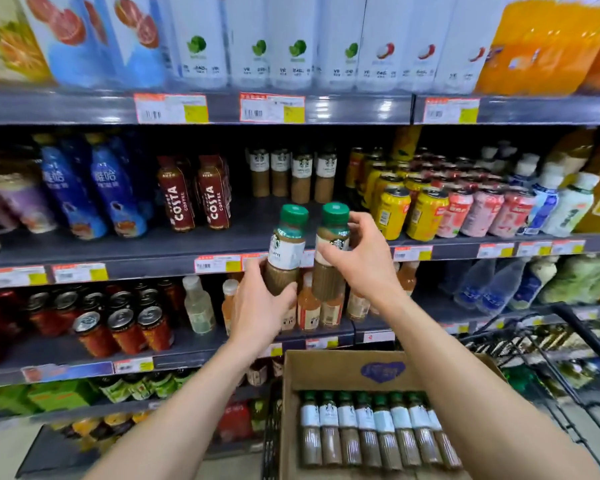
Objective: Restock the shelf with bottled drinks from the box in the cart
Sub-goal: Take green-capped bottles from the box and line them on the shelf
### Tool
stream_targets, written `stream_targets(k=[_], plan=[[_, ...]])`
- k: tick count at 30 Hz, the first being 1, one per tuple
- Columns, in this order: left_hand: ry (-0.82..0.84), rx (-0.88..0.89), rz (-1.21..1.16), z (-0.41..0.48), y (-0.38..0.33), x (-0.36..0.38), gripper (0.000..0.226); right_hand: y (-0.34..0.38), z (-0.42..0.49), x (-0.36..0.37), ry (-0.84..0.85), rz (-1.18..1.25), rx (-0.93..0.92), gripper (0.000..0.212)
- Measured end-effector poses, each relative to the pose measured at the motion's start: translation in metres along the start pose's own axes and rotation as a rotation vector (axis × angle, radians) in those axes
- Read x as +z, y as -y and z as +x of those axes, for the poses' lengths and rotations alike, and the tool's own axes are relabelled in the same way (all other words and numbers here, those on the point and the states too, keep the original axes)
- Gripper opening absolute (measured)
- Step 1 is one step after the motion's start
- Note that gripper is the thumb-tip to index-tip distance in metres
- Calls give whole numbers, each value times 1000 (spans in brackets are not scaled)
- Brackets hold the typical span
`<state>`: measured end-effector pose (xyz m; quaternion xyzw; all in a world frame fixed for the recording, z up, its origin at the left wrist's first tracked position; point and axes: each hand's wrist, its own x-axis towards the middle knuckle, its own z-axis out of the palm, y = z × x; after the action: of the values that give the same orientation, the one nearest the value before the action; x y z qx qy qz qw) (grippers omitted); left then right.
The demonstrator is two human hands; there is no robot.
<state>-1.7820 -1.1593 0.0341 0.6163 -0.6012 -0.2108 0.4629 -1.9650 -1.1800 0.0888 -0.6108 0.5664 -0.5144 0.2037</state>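
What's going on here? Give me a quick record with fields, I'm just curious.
left hand: grips left bottle low on its body
right hand: grips right bottle at its label
bottles: upright, side by side, green caps
target: shelf gap before matching bottles
box: one row of bottles left

Bright, even store light; white glare streaks the grey metal shelf edge. Edges bow and smear with blur; the centre stays sharp.
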Motion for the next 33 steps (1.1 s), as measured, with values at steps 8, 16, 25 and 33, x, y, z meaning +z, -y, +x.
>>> stream_targets(k=[8, 16, 25, 33], plan=[[-124, 27, 1, 87, -12, -13, 57, 21, 92, 9, -31, 49, -89, 58], [-163, -39, 35, 138, 15, -22, 59, 2, 145, 56, 35, 33, -17, 65], [-169, -90, 47, 157, 57, -12, 53, -28, 150, 92, 53, 60, 38, 66], [-171, -8, 85, 153, 61, -6, 51, -68, 126, 101, 185, -509, 155, 63]])
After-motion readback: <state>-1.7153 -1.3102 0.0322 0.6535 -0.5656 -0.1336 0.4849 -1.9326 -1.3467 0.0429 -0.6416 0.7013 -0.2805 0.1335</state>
